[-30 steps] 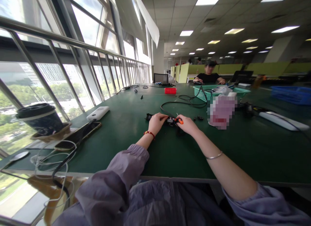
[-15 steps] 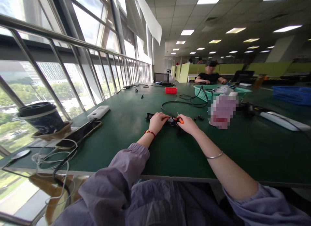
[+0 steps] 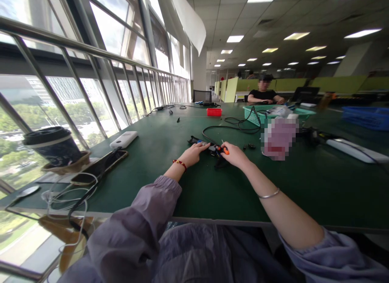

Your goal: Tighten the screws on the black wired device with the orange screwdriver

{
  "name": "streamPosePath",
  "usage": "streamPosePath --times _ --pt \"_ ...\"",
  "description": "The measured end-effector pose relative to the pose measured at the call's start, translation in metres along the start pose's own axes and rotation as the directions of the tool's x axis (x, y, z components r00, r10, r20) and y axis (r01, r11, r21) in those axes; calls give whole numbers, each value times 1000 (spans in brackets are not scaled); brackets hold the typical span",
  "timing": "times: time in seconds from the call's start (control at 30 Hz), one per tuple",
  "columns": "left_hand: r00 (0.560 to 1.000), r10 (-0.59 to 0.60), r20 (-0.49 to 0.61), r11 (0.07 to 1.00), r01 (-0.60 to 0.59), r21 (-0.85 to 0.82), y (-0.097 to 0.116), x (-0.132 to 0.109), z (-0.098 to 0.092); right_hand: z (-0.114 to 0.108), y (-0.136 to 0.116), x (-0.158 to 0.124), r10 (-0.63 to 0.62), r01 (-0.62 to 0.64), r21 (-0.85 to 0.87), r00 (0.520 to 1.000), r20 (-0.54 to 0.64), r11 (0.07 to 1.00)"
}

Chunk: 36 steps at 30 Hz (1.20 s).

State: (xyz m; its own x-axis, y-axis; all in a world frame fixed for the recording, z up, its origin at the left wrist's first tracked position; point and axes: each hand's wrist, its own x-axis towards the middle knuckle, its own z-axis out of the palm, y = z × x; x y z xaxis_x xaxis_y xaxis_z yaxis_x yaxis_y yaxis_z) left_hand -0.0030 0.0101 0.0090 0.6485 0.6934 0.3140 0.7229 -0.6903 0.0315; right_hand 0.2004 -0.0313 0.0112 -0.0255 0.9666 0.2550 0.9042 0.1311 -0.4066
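Observation:
A small black device (image 3: 209, 147) with a black cable lies on the green table (image 3: 170, 181). My left hand (image 3: 193, 154) rests beside it, fingers stretched toward it and touching its near edge. My right hand (image 3: 234, 155) is closed on an orange-handled screwdriver (image 3: 224, 149), its tip at the device. Another black part lies just under the right hand's fingers.
Left of me stand a lidded paper cup (image 3: 53, 147), a phone (image 3: 100, 167) with white cables and a white power bank (image 3: 123, 139). Further off are a red box (image 3: 214, 112), a green basket (image 3: 264, 112), a blue basket (image 3: 366, 116) and a seated person (image 3: 264, 94).
My left hand has come off the top of the black device and now lies lower, fingers extended at its edge, exposing the device. The right hand and screwdriver have barely moved.

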Motion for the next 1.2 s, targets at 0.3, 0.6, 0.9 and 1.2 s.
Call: streamPosePath --times 0.3,0.6,0.9,1.2 --pt "990 94 102 986 -78 -150 20 -17 -33 2 3 2 -15 16 10 1000 -16 1000" --pt "992 115 58 990 -109 -94 32 -14 -18 3 3 2 -14 14 5 1000 -17 1000" --pt "925 -269 -270 864 107 -493 19 13 16 1 -2 0 -11 11 -42 1000 -16 999" --pt "901 -375 -217 745 154 -649 28 25 22 2 -2 0 -11 11 -47 1000 -11 999"
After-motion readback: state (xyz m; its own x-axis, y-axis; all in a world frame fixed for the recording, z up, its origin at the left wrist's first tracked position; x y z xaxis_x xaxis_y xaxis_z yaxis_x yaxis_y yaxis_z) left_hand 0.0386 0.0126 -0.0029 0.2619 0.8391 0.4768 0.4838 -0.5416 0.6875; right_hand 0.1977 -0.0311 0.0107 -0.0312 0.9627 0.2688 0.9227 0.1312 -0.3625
